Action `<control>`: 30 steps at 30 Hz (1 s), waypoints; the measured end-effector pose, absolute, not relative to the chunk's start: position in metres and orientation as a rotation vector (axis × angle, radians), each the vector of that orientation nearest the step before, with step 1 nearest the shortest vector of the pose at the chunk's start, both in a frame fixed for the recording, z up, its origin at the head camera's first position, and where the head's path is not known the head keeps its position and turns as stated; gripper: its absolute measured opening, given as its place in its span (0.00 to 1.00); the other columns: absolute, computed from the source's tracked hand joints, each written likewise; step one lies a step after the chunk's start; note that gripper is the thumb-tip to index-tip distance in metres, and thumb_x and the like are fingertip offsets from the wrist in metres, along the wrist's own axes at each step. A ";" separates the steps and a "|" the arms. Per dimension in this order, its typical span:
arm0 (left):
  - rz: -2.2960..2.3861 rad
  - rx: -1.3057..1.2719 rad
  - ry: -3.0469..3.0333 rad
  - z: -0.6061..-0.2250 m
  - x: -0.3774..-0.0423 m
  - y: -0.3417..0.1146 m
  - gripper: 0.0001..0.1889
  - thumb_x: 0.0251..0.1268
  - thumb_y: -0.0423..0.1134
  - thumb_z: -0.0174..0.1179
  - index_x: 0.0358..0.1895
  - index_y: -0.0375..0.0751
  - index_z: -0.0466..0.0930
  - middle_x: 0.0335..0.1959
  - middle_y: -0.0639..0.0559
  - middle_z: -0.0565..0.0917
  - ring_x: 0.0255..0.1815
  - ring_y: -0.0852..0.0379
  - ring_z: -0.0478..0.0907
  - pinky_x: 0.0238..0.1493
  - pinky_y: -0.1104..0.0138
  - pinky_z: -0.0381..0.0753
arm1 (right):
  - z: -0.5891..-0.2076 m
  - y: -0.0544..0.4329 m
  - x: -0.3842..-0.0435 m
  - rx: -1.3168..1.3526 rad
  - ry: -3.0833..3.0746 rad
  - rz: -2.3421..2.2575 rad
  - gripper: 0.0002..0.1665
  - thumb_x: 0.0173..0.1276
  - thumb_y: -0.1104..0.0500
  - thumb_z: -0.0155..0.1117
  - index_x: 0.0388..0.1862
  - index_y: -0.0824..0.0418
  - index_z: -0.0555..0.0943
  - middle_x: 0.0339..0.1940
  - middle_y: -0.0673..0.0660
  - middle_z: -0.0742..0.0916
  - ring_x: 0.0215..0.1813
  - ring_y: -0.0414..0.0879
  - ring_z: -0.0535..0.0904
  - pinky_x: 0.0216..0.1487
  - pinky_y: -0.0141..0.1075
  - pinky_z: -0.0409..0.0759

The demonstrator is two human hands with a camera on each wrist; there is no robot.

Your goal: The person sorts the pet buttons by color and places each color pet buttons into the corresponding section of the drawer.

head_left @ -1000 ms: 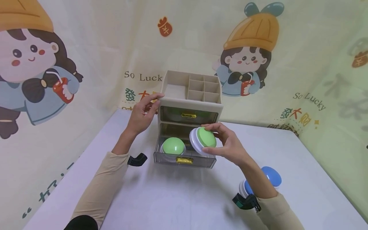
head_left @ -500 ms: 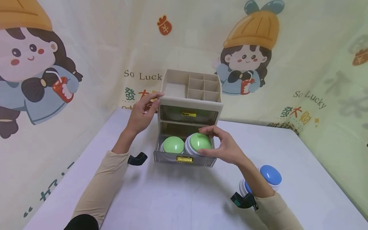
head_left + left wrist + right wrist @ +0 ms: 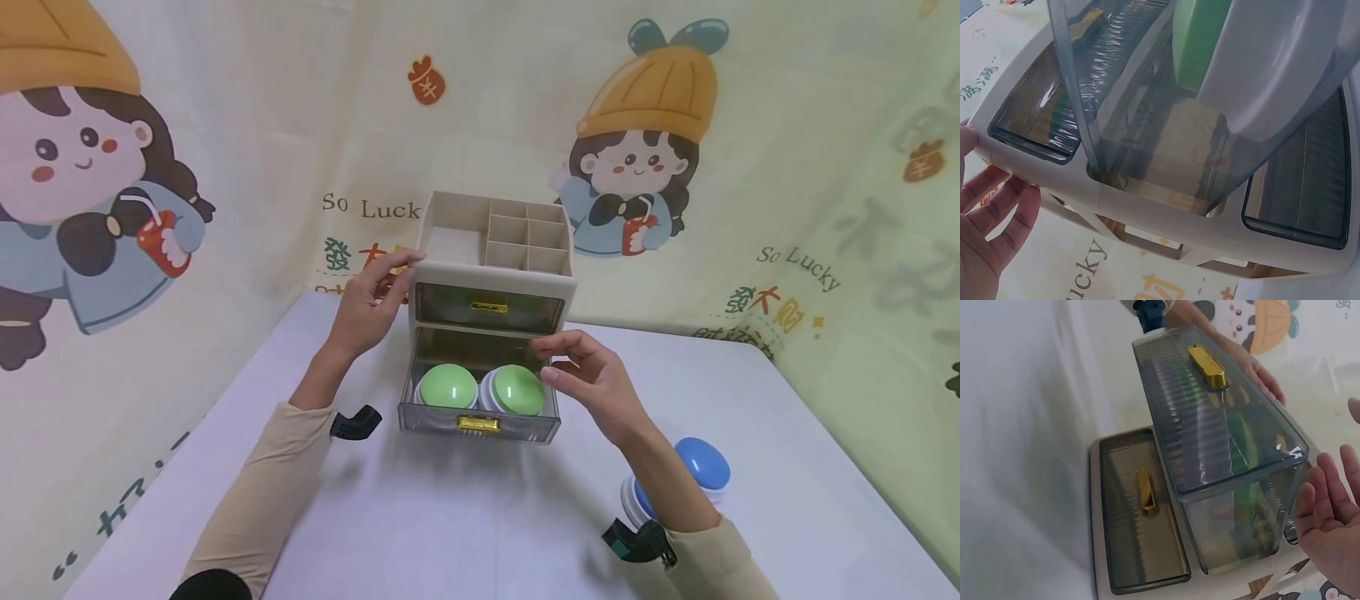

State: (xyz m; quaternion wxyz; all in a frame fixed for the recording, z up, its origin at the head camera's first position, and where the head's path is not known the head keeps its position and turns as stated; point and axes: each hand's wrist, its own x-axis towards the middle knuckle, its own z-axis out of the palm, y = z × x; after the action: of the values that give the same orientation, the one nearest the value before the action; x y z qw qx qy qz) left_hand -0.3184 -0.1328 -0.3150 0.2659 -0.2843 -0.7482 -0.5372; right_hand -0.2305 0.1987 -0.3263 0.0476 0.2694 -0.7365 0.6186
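A cream cloth (image 3: 495, 125) — printed with cartoon figures (image 3: 637, 162) — is hanging behind and on both sides of the white table (image 3: 457, 525).

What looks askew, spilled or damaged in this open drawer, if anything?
The right green-lidded jar looks slightly tilted in the open drawer: its white rim shows mostly on its left, whereas the left green-lidded jar seems more level. I see no spill or damage.

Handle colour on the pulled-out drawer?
The handle is shiny gold; right wrist view shows it best.
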 end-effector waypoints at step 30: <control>-1.450 -0.785 -2.002 -0.314 -0.319 -0.133 0.17 0.77 0.33 0.57 0.64 0.44 0.80 0.63 0.49 0.82 0.44 0.52 0.83 0.43 0.72 0.82 | -0.318 0.183 -0.192 1.101 -2.268 1.337 0.24 0.55 0.71 0.79 0.50 0.60 0.81 0.52 0.60 0.86 0.57 0.44 0.80 0.50 0.35 0.78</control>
State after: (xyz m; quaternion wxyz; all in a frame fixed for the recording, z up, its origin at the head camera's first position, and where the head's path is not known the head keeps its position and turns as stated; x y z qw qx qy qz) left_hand -0.3185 -0.1331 -0.3142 0.2704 -0.2914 -0.7431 -0.5383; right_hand -0.1917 0.1830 -0.3183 0.1436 0.3819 -0.7865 0.4636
